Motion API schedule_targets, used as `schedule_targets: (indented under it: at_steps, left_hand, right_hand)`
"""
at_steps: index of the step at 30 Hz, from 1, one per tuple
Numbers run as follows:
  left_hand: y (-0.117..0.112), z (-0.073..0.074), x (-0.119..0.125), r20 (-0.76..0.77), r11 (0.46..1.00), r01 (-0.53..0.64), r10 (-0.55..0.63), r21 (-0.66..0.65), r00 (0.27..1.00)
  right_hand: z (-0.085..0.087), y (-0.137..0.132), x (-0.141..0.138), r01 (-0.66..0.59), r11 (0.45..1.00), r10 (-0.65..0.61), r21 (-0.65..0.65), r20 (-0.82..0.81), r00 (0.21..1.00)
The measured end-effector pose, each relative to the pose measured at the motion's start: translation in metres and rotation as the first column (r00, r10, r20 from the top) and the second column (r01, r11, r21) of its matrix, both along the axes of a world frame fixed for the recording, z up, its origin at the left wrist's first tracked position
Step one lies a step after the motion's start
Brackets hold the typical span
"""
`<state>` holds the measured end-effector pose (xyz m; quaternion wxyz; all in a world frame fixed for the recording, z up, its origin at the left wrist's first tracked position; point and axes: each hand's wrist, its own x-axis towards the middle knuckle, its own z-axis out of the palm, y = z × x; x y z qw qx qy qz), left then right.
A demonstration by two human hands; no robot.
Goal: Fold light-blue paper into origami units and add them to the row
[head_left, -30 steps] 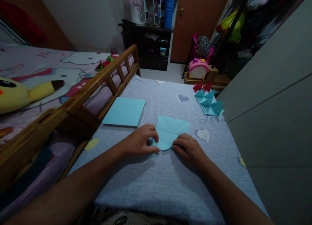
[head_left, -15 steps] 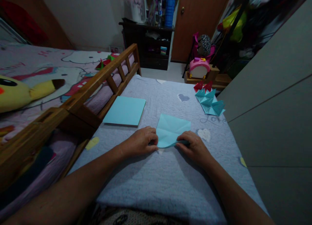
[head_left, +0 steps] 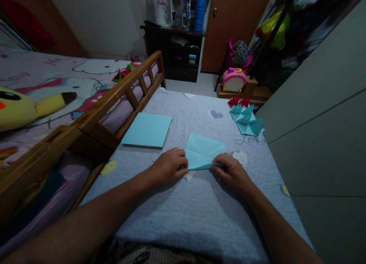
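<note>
A creased light-blue sheet of origami paper (head_left: 202, 149) lies in front of me on the cloth-covered surface. My left hand (head_left: 175, 164) pinches its near left corner between thumb and curled fingers. At the near right corner, my right hand (head_left: 228, 168) is closed on the same sheet. The edge facing me is turned up in a narrow fold between the two hands. Both near corners are partly hidden by my fingers.
Left of my hands lies a stack of blue paper (head_left: 147, 130). Folded blue paper pieces (head_left: 247, 121) and red ones (head_left: 238, 101) sit at the far right edge. A wooden bed rail (head_left: 114, 94) borders the left; a pale cabinet (head_left: 320, 149) stands at right.
The sheet's near edge has been turned up further and lies straighter. My right hand has shifted slightly right along it, and my left hand moved slightly right too.
</note>
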<state>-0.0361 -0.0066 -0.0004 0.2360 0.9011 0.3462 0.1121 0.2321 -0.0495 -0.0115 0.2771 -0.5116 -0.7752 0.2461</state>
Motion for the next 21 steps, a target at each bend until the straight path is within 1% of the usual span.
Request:
schedule_targets:
  at_steps: [3,7,13,21]
  left_hand:
    - [0.001,0.001,-0.001,-0.047,0.999,-0.027,0.026,-0.023,0.999]
    - [0.001,0.006,-0.003,-0.112,0.997,-0.060,0.055,-0.043,0.992]
    - [0.000,0.014,-0.002,-0.169,0.997,-0.061,0.053,-0.047,0.984]
    - [0.000,0.011,0.000,-0.190,0.996,-0.079,0.071,-0.035,0.979]
  right_hand:
    - [-0.002,0.000,-0.001,0.054,0.998,-0.054,-0.023,-0.002,0.999]
    - [-0.004,0.001,-0.004,0.114,0.993,-0.114,-0.037,-0.002,0.993]
    - [-0.006,0.004,-0.008,0.196,0.980,-0.196,-0.040,-0.013,0.980]
    - [-0.008,0.002,-0.015,0.283,0.959,-0.283,-0.014,0.025,0.959]
